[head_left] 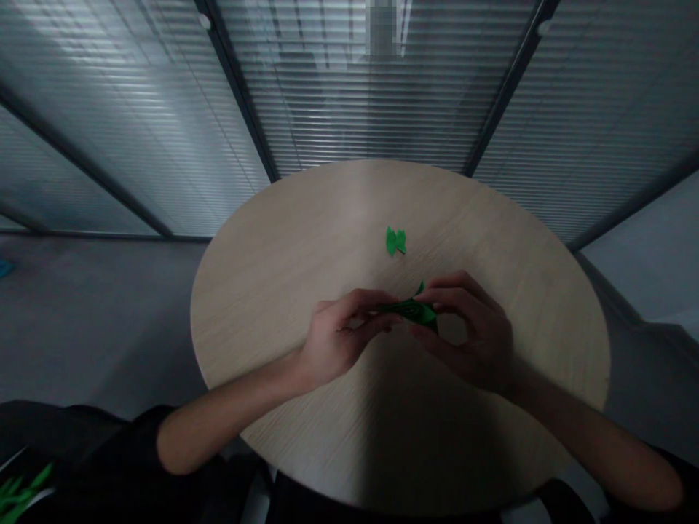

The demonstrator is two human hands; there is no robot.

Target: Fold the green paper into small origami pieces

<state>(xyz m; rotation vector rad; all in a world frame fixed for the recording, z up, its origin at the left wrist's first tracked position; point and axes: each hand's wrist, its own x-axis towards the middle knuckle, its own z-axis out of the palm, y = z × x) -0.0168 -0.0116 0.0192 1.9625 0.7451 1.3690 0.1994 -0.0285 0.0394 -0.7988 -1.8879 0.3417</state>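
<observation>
Pinching with their fingertips, the left hand and right hand hold a green piece above the table; a green cutout lies in its far half.

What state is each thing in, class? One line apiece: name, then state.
Left hand: pinching the folded piece's left end
Right hand: fingers and thumb around its right end
Green folded piece: layered, held between both hands
Small green cutout: lying on the table, untouched
Window blinds: lowered
</observation>
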